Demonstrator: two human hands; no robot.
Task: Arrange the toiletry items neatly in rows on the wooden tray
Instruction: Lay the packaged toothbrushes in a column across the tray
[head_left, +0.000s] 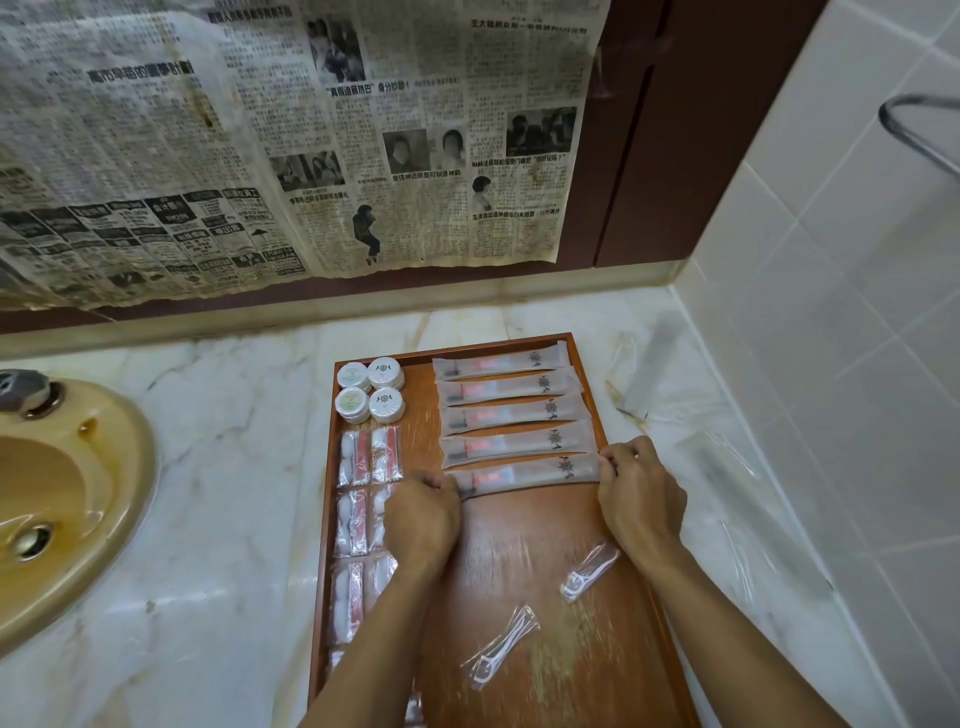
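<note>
1. The left hand (423, 512) pinches the left end of a wrapped toothbrush packet (522, 474), fingers curled round it.
2. The right hand (640, 496) pinches the same packet's right end; the hands are apart, with the packet stretched between them on the wooden tray (524, 551).
3. Just beyond the hands lie four more toothbrush packets (514, 405) in a row, one behind another.
4. Left of the left hand runs a column of cotton swab sachets (363, 457), with four round soap boxes (370, 388) beyond them.
5. Nearer than the right hand, two floss pick packets (589, 571) lie loose and slanted on the tray.
6. A tan sink (62, 509) sits in the marble counter (223, 467), well left of the left hand.
</note>
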